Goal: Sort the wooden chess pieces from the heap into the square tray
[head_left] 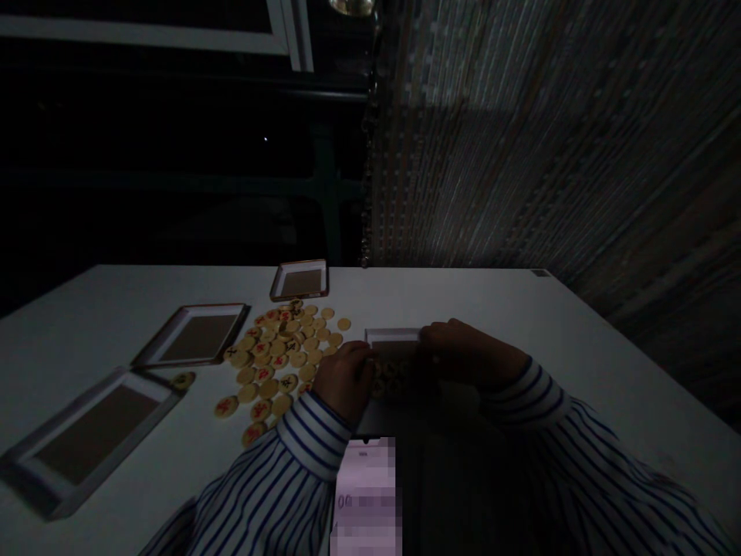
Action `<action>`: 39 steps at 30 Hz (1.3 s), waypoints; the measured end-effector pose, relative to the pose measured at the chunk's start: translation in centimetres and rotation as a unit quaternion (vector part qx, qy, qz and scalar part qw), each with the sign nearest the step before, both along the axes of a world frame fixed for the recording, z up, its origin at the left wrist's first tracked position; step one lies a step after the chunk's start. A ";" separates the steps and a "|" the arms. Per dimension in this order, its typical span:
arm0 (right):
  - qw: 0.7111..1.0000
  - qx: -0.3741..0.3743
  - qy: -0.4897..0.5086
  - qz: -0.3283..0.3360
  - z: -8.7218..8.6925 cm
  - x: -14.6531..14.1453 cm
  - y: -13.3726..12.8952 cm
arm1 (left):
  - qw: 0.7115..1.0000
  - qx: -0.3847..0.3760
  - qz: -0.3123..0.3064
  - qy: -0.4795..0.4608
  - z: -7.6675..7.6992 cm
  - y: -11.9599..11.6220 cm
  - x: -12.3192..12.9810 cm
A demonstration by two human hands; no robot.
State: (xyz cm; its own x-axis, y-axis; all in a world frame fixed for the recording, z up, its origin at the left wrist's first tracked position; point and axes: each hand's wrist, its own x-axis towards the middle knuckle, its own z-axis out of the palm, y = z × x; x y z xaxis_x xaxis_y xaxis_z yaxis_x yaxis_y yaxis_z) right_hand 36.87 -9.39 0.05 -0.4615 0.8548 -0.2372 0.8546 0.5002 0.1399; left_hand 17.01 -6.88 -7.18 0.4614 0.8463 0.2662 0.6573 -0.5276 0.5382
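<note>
Head view, two half-curled hands [343,380] [460,349] at one tray [394,335], grasp unclear, three trays [202,336] [302,283] [98,432] leftward

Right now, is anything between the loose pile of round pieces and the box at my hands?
Yes: your left hand stands between much of the pile and the box, by the box's left edge. On that hand's far side, nothing visible intervenes.

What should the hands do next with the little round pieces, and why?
Perhaps the left hand should fetch one of the loose pieces: it is nearer to them than the right hand is, and the box between the hands holds other pieces, with brown floor showing at its far end.
</note>
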 end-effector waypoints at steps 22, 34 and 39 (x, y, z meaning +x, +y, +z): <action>0.997 0.050 0.036 -0.045 -0.7 0.7 0.3 | 1.000 0.022 -0.001 0.000 -0.1 0.1 -0.1; 0.997 0.039 0.027 -0.055 -0.5 0.4 0.2 | 1.000 0.008 0.002 0.005 0.4 -0.1 0.0; 0.997 0.050 0.022 -0.058 -0.6 0.3 0.2 | 1.000 0.011 0.007 0.006 0.1 0.0 -0.1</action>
